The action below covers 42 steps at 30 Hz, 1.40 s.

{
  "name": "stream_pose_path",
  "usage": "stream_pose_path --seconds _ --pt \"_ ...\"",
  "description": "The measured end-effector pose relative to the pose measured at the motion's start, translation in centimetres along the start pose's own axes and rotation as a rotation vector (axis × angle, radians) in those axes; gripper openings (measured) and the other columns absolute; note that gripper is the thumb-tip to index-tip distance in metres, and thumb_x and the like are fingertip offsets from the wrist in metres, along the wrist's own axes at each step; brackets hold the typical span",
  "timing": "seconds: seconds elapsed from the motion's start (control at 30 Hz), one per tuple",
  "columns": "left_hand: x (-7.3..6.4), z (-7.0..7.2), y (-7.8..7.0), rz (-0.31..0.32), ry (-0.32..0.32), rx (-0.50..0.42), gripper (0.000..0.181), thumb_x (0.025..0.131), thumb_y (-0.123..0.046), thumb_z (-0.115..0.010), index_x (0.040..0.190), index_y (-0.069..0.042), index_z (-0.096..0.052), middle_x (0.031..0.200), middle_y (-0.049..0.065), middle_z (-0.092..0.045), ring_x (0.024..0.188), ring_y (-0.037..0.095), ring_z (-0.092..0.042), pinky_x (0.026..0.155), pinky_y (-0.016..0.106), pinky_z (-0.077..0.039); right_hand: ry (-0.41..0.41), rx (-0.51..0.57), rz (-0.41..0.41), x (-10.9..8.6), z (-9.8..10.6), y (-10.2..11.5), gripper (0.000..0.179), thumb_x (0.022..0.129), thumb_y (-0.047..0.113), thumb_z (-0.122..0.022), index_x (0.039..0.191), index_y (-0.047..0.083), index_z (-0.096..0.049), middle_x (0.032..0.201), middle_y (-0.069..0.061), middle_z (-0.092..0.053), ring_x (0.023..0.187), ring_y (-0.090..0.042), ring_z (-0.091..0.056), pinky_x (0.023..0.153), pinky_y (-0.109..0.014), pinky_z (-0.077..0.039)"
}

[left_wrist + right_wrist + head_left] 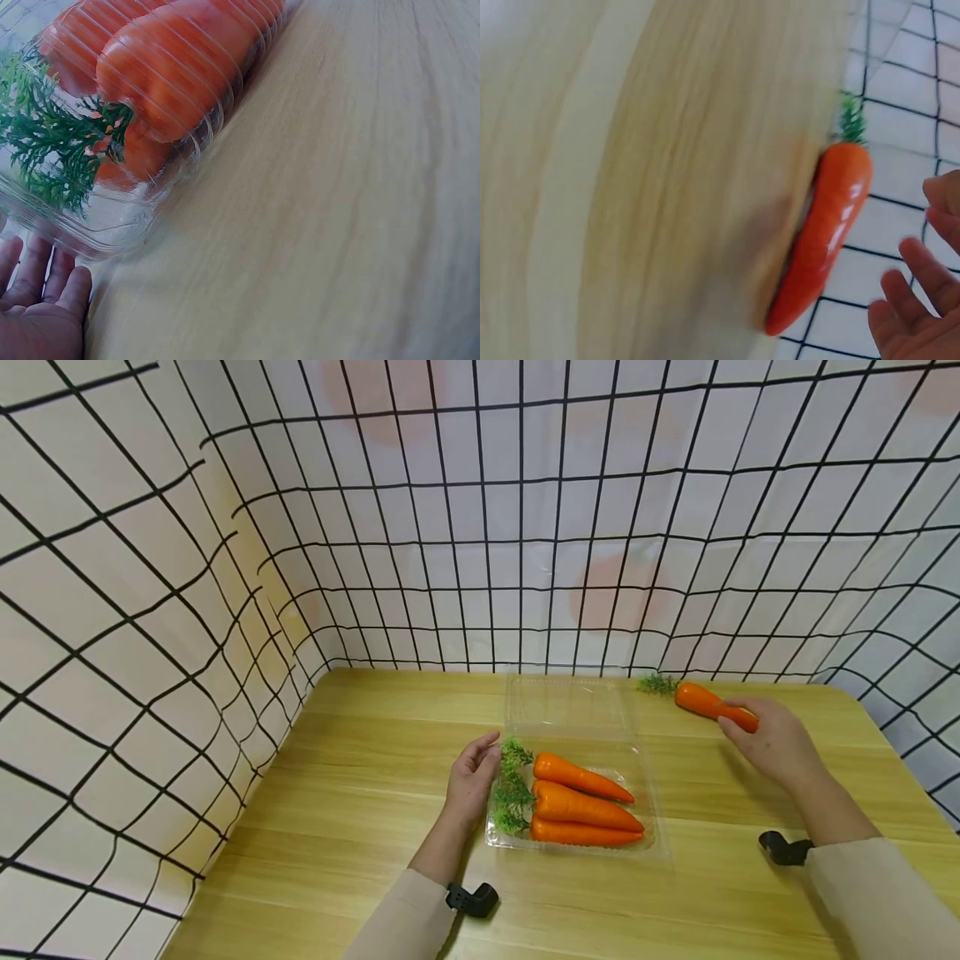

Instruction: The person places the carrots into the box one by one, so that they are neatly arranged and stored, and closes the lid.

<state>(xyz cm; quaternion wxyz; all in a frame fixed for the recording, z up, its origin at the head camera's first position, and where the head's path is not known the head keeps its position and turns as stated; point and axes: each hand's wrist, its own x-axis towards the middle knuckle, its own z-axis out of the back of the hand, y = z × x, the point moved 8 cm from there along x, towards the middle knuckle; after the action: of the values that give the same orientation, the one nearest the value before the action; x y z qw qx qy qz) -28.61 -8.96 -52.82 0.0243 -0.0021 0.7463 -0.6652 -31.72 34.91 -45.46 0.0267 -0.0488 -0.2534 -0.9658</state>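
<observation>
Left, the left hand (468,781) lies relaxed, holding nothing, along the left end of a clear plastic container (491,839); whether its fingertips bear on the plastic cannot be told. That position would suit steadying so light a vessel with slight sideways pressure.

Centre, the container rests on the wooden tabletop (360,777), its lid (570,703) folded back towards the wire mesh (487,527). Inside lie three carrots (585,806), leaves left and tips right, the nearer two touching.

Right of the lid, a loose carrot (701,700) lies near the table's far edge, likewise with leaves left and tip right. Above its tapered half is the right hand (776,739), released — fingers bent but, in the right wrist view, apart from the carrot. A sound pick-up would probably set thumb and fingers on opposite flanks, nearer the thick end than the tip, lest the root swivel; its smooth surface may call for a firm pinch, with the leaves kept clear.

Appearance of the loose carrot, left to right: a feathery green tuft; a broad, rounded orange shoulder with glossy highlights; a body narrowing evenly to a blunt tip.
</observation>
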Motion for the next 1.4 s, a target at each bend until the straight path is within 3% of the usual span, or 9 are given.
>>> stream_pose_path --seconds 0.17,0.4,0.53,0.67,1.0,1.4 --pt "0.0 0.1 0.0 -0.006 -0.005 0.016 0.036 0.104 -0.018 -0.059 0.138 -0.006 -0.061 0.1 -0.004 -0.065 0.085 0.008 -0.056 0.074 0.019 -0.049 -0.038 -0.02 0.001 0.9 0.1 -1.7 0.056 0.104 0.032 -0.058 0.145 -0.005 -0.047 0.148 -0.04 -0.039 0.133 -0.063 -0.031 0.106 -0.077 -0.026" --pt "0.1 0.1 0.0 -0.007 -0.003 0.03 0.038 0.103 -0.02 -0.06 0.139 -0.008 -0.061 0.106 0.003 -0.068 0.087 0.008 -0.057 0.076 0.02 -0.049 -0.035 -0.02 -0.019 1.9 0.2 -4.4 0.066 0.105 0.035 -0.053 0.153 -0.005 -0.034 0.154 -0.042 -0.027 0.136 -0.066 -0.023 0.108 -0.078 -0.021" --pt "0.1 0.1 0.1 -0.002 0.006 0.042 0.038 0.103 -0.022 -0.06 0.139 -0.009 -0.061 0.113 0.009 -0.068 0.089 0.009 -0.057 0.078 0.02 -0.049 -0.004 -0.016 -0.034 2.2 0.0 -5.1 0.068 0.105 0.036 -0.053 0.154 -0.007 -0.031 0.151 -0.044 -0.028 0.135 -0.066 -0.024 0.107 -0.077 -0.023" --pt "0.1 0.1 0.2 -0.001 0.011 0.042 0.038 0.103 -0.023 -0.06 0.139 -0.01 -0.061 0.112 0.008 -0.068 0.089 0.009 -0.058 0.078 0.021 -0.05 0.055 -0.01 -0.078 2.2 -0.5 -5.6 0.071 0.106 0.039 -0.05 0.155 -0.007 -0.028 0.149 -0.046 -0.028 0.134 -0.066 -0.026 0.106 -0.078 -0.025" --pt "0.0 0.2 0.1 -0.007 0.007 0.039 0.039 0.103 -0.022 -0.06 0.14 -0.009 -0.06 0.114 0.01 -0.068 0.089 0.008 -0.057 0.078 0.02 -0.049 0.091 -0.007 -0.066 2.2 -1.8 -5.5 0.062 0.106 0.034 -0.052 0.148 -0.009 -0.038 0.139 -0.043 -0.046 0.121 -0.058 -0.046 0.099 -0.072 -0.037" --pt "0.1 0.1 0.3 0.004 0.014 0.02 0.038 0.104 -0.02 -0.059 0.14 -0.009 -0.061 0.112 0.007 -0.068 0.088 0.009 -0.056 0.077 0.02 -0.049 0.085 -0.064 -0.04 2.3 -1.9 -5.5 0.054 0.101 0.028 -0.06 0.14 -0.008 -0.048 0.127 -0.039 -0.055 0.109 -0.054 -0.053 0.094 -0.07 -0.041"
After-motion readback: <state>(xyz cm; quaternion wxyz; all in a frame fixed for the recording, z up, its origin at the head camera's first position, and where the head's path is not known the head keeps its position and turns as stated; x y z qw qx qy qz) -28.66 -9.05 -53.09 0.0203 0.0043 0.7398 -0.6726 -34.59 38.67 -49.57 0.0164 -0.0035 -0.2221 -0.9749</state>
